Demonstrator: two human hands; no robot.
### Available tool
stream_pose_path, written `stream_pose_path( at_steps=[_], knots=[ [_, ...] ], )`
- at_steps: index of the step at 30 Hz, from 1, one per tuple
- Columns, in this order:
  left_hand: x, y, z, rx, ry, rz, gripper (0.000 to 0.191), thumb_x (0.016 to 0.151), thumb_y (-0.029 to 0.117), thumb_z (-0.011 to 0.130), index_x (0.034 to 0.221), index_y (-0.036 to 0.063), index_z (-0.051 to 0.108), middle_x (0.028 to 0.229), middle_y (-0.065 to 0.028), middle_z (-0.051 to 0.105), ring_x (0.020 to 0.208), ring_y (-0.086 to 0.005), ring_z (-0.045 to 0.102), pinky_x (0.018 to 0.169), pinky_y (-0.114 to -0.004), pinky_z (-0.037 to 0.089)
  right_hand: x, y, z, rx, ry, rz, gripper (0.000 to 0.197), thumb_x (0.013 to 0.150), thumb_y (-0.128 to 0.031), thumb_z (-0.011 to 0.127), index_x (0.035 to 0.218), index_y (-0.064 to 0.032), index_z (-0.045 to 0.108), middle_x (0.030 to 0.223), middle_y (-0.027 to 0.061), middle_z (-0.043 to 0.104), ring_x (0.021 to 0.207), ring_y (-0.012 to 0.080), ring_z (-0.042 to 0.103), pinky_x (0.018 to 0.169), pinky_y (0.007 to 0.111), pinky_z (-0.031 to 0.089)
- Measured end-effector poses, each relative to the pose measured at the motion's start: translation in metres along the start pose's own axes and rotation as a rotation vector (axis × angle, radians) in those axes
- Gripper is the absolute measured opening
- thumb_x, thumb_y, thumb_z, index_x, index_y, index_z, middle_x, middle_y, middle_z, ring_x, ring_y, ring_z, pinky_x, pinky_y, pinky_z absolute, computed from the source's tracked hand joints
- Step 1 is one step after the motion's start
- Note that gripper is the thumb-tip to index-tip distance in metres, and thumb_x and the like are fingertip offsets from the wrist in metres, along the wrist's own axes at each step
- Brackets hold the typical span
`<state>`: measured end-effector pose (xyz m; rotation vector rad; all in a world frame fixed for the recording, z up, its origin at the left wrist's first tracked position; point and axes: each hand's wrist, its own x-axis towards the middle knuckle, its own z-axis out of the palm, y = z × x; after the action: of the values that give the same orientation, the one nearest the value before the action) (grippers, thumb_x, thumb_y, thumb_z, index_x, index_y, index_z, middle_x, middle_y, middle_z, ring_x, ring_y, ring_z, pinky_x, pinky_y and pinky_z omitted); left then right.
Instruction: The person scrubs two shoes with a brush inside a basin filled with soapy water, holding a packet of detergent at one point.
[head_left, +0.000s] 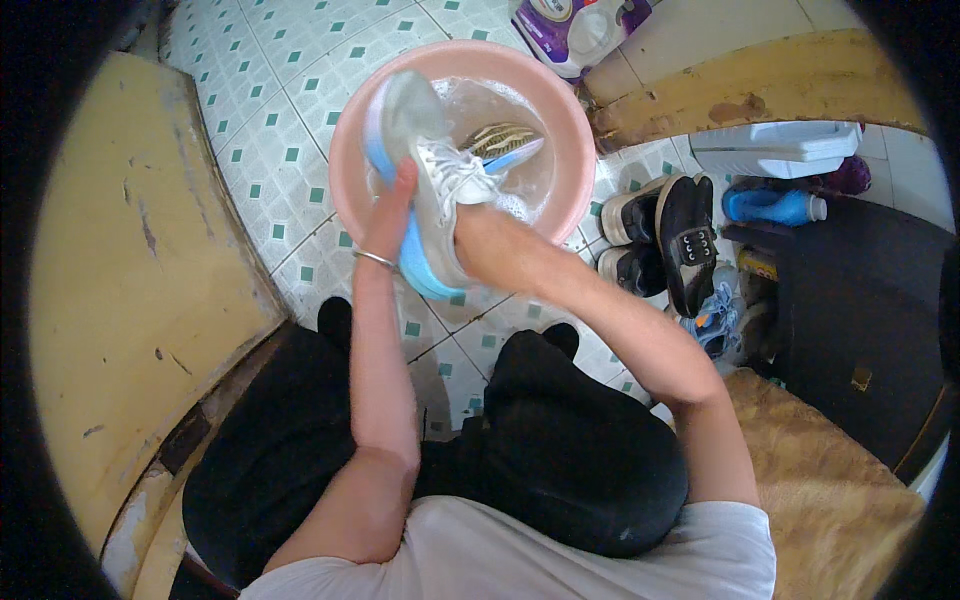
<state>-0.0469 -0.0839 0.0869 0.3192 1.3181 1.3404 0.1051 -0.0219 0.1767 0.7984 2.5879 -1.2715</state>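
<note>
Above a pink plastic basin (576, 165) I hold a grey-white sneaker (430, 191) with white laces and a blue-lilac sole, tilted toe away from me. My left hand (390, 210) grips its left side along the sole, thumb on the upper. My right hand (491, 244) reaches into the shoe's opening; its fingers are hidden inside, so their grip does not show. In the basin's cloudy, sudsy water lies a second shoe (504, 144), its patterned brown-and-cream outsole partly above the surface. A bracelet circles my left wrist.
Black shoes (686, 240) and blue-grey laced shoes (720, 319) stand at right, near a blue bottle (772, 206) and a black cabinet (855, 322). A purple detergent jug (581, 34) is behind the basin. A worn yellow wooden panel (135, 262) borders the left.
</note>
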Motion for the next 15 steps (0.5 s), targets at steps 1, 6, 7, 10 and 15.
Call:
stream_pose_path(
  at_steps=[1,6,7,10,15],
  knots=[
    [0.001,0.001,0.023,-0.003,-0.02,0.002,0.068,0.09,0.049,0.049,0.132,-0.0035,0.038,0.128,-0.0112,0.047,0.116,-0.0192,0.045,0.101,-0.032,0.033,0.013,0.011,-0.009,-0.009,0.013,0.013,0.024,0.078,-0.01,0.051,0.093,0.006,0.061,0.082,0.0271,0.062,0.081,0.0426,0.061,0.07,0.045,0.048],
    [-0.014,0.013,0.049,0.275,0.314,0.629,0.075,0.079,0.027,0.071,0.135,-0.0018,0.031,0.136,-0.0103,0.039,0.125,-0.0218,0.036,0.107,-0.035,0.025,0.016,0.022,0.006,0.118,0.527,-0.141,0.035,0.077,-0.009,0.051,0.107,0.0112,0.052,0.085,0.0258,0.063,0.075,0.0378,0.064,0.066,0.041,0.051],
    [-0.017,0.016,0.046,0.327,0.316,0.755,0.077,0.078,0.03,0.072,0.135,-0.0017,0.031,0.135,-0.0111,0.039,0.125,-0.0224,0.036,0.106,-0.035,0.026,0.007,0.008,0.007,0.122,0.527,-0.144,0.035,0.077,-0.009,0.051,0.107,0.0112,0.052,0.085,0.0258,0.063,0.075,0.0378,0.064,0.066,0.041,0.051],
    [-0.001,0.019,-0.017,0.331,0.188,0.651,0.074,0.081,0.037,0.065,0.134,-0.0024,0.032,0.133,-0.0146,0.041,0.124,-0.0247,0.039,0.104,-0.037,0.03,-0.016,-0.027,-0.004,-0.42,0.0,0.057,0.036,0.077,-0.013,0.055,0.105,0.0091,0.054,0.091,0.0242,0.063,0.081,0.0383,0.063,0.071,0.041,0.051],
    [-0.006,0.004,0.036,0.097,0.168,0.423,0.071,0.085,0.043,0.056,0.135,-0.0012,0.031,0.133,-0.013,0.042,0.123,-0.0241,0.04,0.105,-0.035,0.03,0.021,0.001,-0.026,0.023,0.044,0.025,0.044,0.076,-0.008,0.054,0.117,0.0066,0.045,0.094,0.0293,0.06,0.084,0.0416,0.061,0.074,0.045,0.05]
  ],
)
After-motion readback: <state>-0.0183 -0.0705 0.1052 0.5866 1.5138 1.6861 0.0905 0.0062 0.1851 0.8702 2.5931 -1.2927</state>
